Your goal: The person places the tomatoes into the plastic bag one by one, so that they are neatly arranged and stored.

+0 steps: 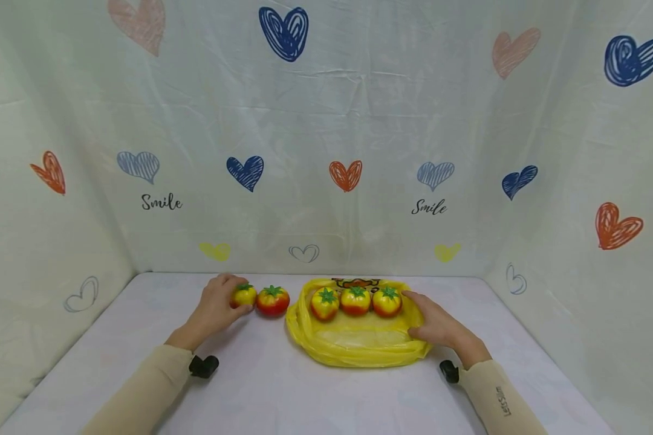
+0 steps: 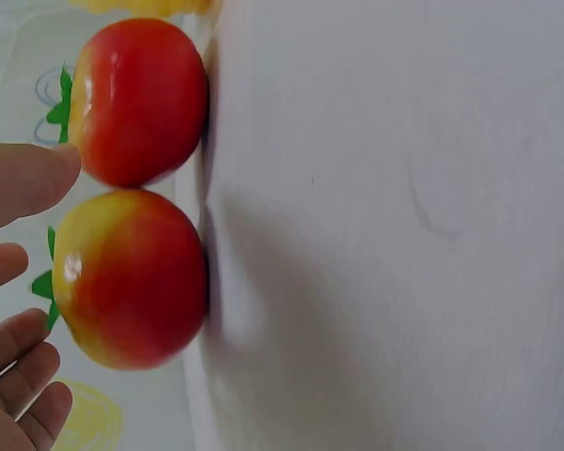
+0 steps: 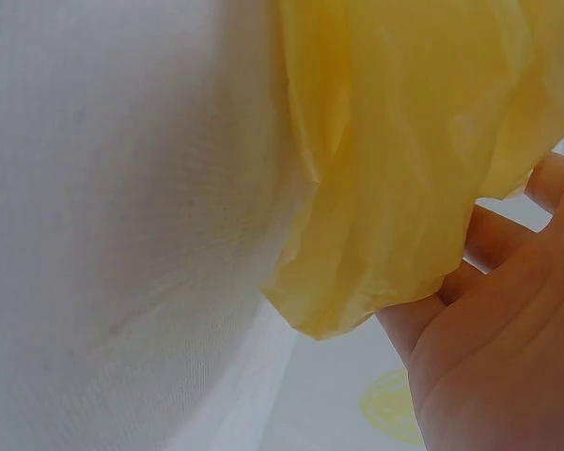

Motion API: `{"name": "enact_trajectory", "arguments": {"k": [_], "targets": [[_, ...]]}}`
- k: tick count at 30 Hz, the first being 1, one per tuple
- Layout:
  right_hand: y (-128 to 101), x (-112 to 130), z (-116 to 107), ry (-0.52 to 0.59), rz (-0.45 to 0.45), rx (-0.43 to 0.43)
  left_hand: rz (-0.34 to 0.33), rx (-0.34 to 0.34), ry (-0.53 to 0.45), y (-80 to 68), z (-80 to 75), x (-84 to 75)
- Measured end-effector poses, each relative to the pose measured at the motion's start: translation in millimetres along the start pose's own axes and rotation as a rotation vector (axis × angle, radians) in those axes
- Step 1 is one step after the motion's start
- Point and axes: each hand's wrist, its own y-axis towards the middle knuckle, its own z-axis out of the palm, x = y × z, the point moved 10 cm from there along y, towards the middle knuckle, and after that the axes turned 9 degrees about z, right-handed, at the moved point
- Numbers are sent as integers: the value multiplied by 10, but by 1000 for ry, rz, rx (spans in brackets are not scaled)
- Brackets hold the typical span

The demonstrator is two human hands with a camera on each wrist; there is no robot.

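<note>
At the left of the table, my left hand (image 1: 213, 307) reaches over a yellow-and-red tomato (image 1: 243, 295) with a green star-shaped top. Its thumb and fingers (image 2: 19, 338) are spread about the tomato's upper side in the left wrist view. Beside that tomato sits a redder tomato (image 1: 272, 302). A yellow plastic bag (image 1: 359, 356) lies with its mouth spread wide. Three tomatoes stand in a row in it, among them the middle tomato (image 1: 355, 301). My right hand (image 1: 439, 321) is at the bag's right rim, its fingers extended and partly hidden behind the plastic.
The white table (image 1: 261, 399) ends at a curtain (image 1: 370, 235) printed with hearts behind it, with more curtain on both sides. Dark wrist cameras, such as the left one (image 1: 204, 366), stick out below both sleeves.
</note>
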Motion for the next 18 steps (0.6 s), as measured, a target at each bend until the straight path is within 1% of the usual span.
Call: {"name": "enact_trajectory", "arguments": {"k": [3,7,18], "targets": [[3,3,3,2,6,3,-31,25,-12,9,4,65],[1,12,-5,3,13,7,-56,56,-25,26,28,135],[-9,11,6,-1,28,12,-85,110,-56,67,92,276]]}}
